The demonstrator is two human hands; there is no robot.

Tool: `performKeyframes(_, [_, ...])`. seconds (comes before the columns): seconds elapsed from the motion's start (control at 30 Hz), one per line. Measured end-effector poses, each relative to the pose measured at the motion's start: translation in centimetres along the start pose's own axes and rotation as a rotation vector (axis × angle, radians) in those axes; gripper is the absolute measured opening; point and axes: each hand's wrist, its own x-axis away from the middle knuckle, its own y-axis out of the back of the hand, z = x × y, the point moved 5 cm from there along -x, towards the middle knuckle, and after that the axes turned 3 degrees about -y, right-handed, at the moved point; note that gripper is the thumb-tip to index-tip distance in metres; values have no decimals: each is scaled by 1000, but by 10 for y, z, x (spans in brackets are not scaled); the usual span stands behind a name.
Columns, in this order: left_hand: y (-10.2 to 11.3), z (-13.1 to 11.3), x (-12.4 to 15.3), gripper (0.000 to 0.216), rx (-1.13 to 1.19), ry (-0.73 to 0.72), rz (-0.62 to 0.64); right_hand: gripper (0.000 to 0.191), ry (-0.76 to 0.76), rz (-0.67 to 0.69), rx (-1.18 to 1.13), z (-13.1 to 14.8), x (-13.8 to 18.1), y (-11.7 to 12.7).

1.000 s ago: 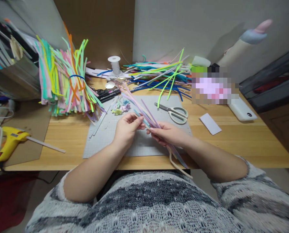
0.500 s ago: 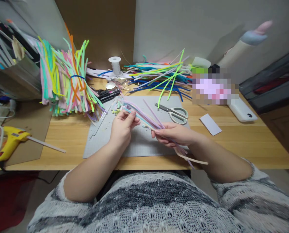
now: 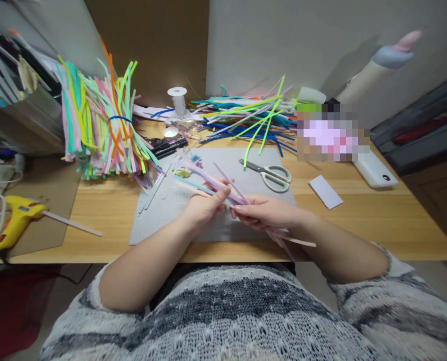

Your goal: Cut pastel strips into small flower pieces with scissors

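Note:
A loose bunch of pastel pipe cleaners (image 3: 198,170), lilac, pink, pale blue and cream, runs slantwise through both hands above the grey cutting mat (image 3: 156,220). My left hand (image 3: 210,203) is closed round the middle of the bunch, thumb on top. Close beside it, my right hand (image 3: 263,210) grips the same bunch nearer its lower end, and several tips stick out below that palm. Small fuzzy yellow-green and blue pieces (image 3: 183,172) lie on the mat past the far ends. Scissors (image 3: 268,173) with pale handles rest at the mat's right.
A yellow glue gun (image 3: 15,220) lies at the left. Thick bundles of pipe cleaners (image 3: 95,120) stand behind it, with a looser pile (image 3: 246,113) at the back. A white spool (image 3: 177,100), a white card (image 3: 325,191) and a white device (image 3: 376,170) are also on the table.
My left hand has slid down along the bunch toward my right hand, so the far ends now fan out in view. The fuzzy pieces on the mat show more clearly.

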Motion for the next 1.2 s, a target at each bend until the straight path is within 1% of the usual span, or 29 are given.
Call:
performKeyframes(0.03, [-3,2,2,38,-65,10,51,30,-5,37,-20,-1,0,-2])
performKeyframes(0.1, [-4,1,4,30,-141,-7,96,37,-9,68,-45,-2,0,-3])
performKeyframes(0.13, [-4,0,4,28,-151,-19,101,41,-10,53,-50,-2,-1,-1])
performKeyframes(0.2, [-5,-2,5,27,-164,-30,113,43,2,-32,-65,-3,-3,6])
performKeyframes(0.27, [-6,-1,5,25,-225,-20,140,40,39,-128,-99,-3,-6,15])
performKeyframes(0.33, [-8,1,7,21,-323,-23,159,38,56,-151,-139,-5,-8,18])
performKeyframes(0.4, [-8,2,9,14,-444,-101,139,39,39,-98,-162,-8,-9,13])
performKeyframes(0.47, [-9,-1,11,7,-585,-234,90,44,21,-48,-156,-10,-10,4])
performKeyframes(0.5, [-9,-2,12,6,-653,-287,72,47,23,-58,-132,-10,-9,1])
performKeyframes(0.57, [-10,-2,14,10,-741,-319,44,52,51,-136,-37,-8,-7,-1])
performKeyframes(0.63, [-8,-4,13,14,-737,-302,-8,57,101,-214,82,-3,-4,-1])
performKeyframes(0.67, [-7,-5,13,16,-703,-280,-21,58,122,-212,131,-1,-2,-1])
performKeyframes(0.7, [-7,-6,12,18,-649,-248,-16,58,131,-169,168,0,-2,-2])
performKeyframes(0.73, [-7,-6,13,18,-580,-216,16,55,126,-100,204,0,-2,-5])
performKeyframes(0.8, [-11,-6,16,16,-435,-128,145,44,99,47,280,-3,-2,-11])
performKeyframes(0.83, [-13,-5,20,16,-377,-70,205,38,94,93,311,-5,-1,-13])
performKeyframes(0.9, [-12,-2,31,16,-300,35,263,23,93,123,349,-7,2,-18])
performKeyframes(0.93, [-9,0,37,16,-271,79,258,16,75,127,347,-9,5,-19])
performKeyframes(1.0, [0,1,48,17,-202,82,193,10,-25,143,327,-14,13,-21])
performKeyframes(1.07, [15,0,56,16,-127,43,50,10,-122,126,364,-17,24,-17])
performKeyframes(1.13, [32,0,61,17,-63,21,-120,11,-136,61,444,-13,32,-7])
performKeyframes(1.2, [46,0,66,20,-17,12,-261,12,-127,8,521,-8,38,3])
